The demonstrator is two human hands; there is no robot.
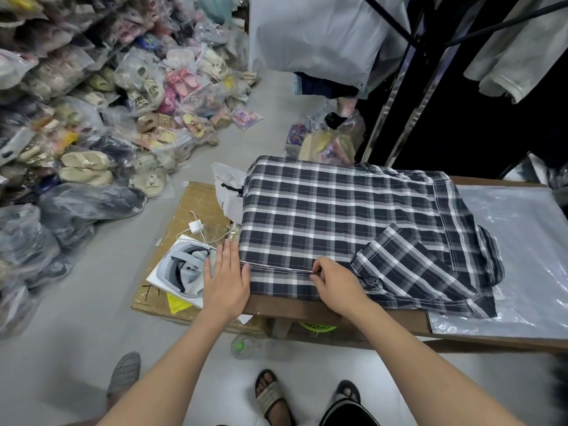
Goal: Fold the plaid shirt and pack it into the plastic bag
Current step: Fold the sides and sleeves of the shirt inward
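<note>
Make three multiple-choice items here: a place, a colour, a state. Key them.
1. Where does the plastic bag lie? A) flat on the table, partly under the plaid shirt B) on the floor C) over a rail
2. What colour is the cap of the plastic bottle? A) red B) green C) white
3. What does the right hand do? A) rests flat B) holds the bag C) pinches the shirt's hem
Key: 1 A: the shirt overlaps it on the tabletop. 2 B: green shows. 3 C: it curls on the hem.

A stockroom for packing clothing and footwear. Bagged sandals point(92, 96) lie heaped along the floor point(270, 96). Garments point(510, 50) hang from a rack point(408, 35).
</note>
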